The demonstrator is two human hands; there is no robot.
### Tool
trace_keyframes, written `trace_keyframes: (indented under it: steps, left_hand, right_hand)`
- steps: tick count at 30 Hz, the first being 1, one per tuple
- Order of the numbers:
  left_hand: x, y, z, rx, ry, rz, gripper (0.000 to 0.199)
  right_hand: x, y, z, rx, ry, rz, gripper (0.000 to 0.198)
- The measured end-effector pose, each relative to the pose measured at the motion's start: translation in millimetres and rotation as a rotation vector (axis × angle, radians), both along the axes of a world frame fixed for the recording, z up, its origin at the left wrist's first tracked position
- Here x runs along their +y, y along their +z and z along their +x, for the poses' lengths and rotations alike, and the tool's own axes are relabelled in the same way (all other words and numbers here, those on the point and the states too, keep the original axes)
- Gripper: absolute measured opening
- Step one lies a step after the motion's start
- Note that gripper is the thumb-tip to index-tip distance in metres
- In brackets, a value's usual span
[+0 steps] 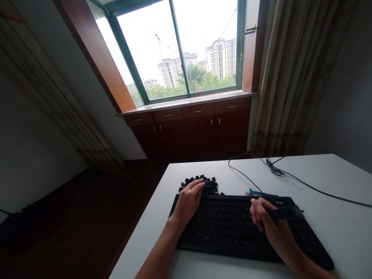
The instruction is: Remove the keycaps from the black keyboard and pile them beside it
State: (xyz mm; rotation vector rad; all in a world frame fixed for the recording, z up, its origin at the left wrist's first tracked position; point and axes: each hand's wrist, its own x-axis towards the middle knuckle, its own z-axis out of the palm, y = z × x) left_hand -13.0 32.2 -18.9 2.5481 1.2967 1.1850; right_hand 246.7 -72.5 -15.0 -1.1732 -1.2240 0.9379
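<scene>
A black keyboard lies across the white table, with many of its keycaps off. Behind its upper left edge is a heap of loose black keycaps. My left hand rests over the keyboard's left end, its fingers stretched out towards the heap; whether the fingertips touch a keycap is hidden. Above the right part of the keyboard, my right hand is closed round a dark brush, which points to the right. The fingers cover part of its handle.
A blue brush lies behind the keyboard. Black cable runs in a bundle over the back of the white table, beside a thin bent wire. Farther off stand a wooden cabinet under a window, and curtains.
</scene>
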Motion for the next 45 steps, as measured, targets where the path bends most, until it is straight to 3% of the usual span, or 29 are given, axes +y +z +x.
trace_keyframes:
  steps: [12,21,24,29,40,45]
  left_hand:
    - [-9.5,7.6,10.9,0.107,-0.043,0.042,0.024]
    - [-51.6,18.6,48.8,0.261,-0.436,0.036,0.018]
    - [-59.3,19.0,54.7,0.305,-0.500,0.020,0.017]
    - [-60.8,17.7,57.1,0.345,-0.553,-0.026,0.018]
    - [-53.8,18.0,58.7,0.381,-0.637,-0.081,0.018]
    - [-56.0,13.9,57.1,0.330,-0.619,-0.070,0.015]
  right_hand:
    - [0.8,9.5,0.7,0.009,-0.002,0.025,0.043]
    - [9.0,10.8,3.0,0.194,-0.005,-0.034,0.025]
    - [10.1,8.5,3.6,0.249,-0.005,-0.022,0.018]
    - [7.7,9.7,1.0,0.253,-0.009,-0.005,0.012]
    - [10.7,4.9,1.8,0.247,-0.067,-0.020,0.020]
    - [26.0,12.1,-5.0,0.068,-0.057,-0.065,0.018]
